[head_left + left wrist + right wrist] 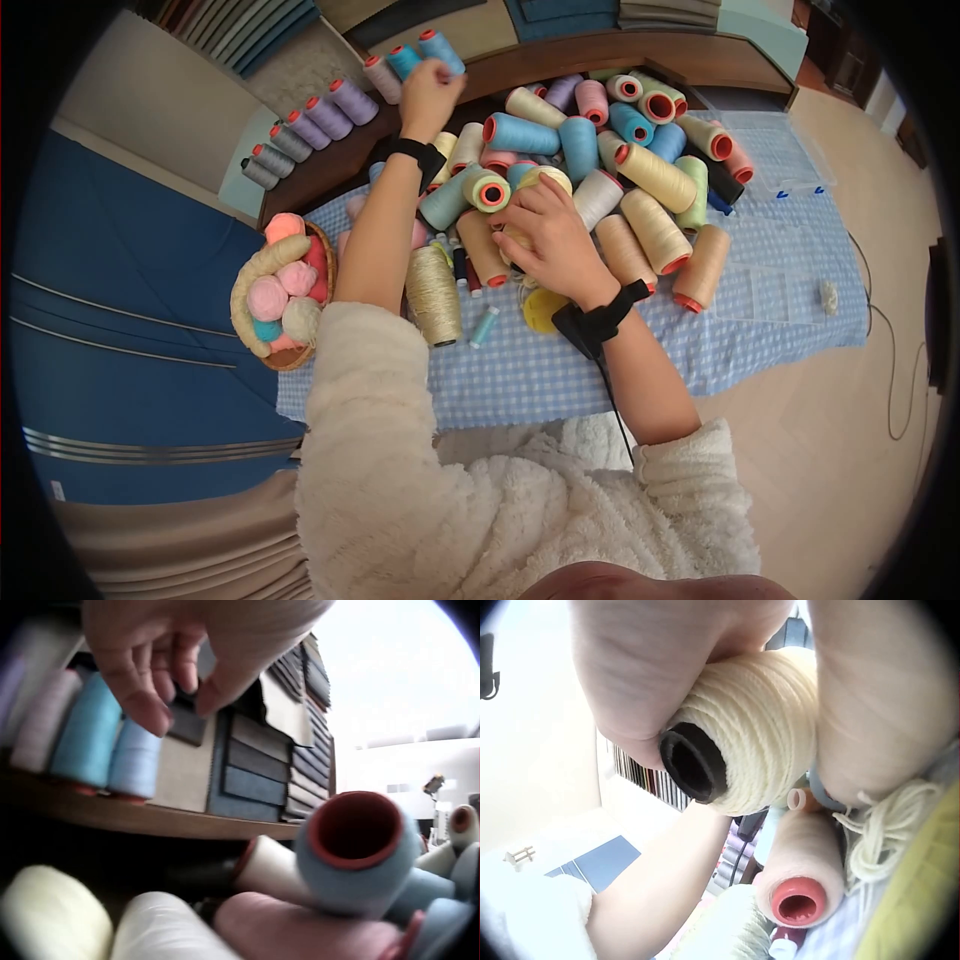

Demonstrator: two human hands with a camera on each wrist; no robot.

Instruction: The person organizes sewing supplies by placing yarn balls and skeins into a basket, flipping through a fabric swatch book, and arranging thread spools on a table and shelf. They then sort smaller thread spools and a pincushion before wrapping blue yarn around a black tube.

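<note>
At the end of a row of thread cones on the raised ledge is my left hand, beside a light blue cone and a turquoise cone. In the left wrist view its fingers hang loosely curved with nothing between them, and the light blue cone stands behind the fingertips. My right hand grips a cone of thick cream yarn with a black core, over the pile. Under it lies a peach cone with a red core.
Many-coloured cones lie heaped on the blue checked cloth. At the left is a wicker basket of yarn balls; purple and grey cones continue the ledge row. Clear plastic cases lie at right. A gold cone stands in front.
</note>
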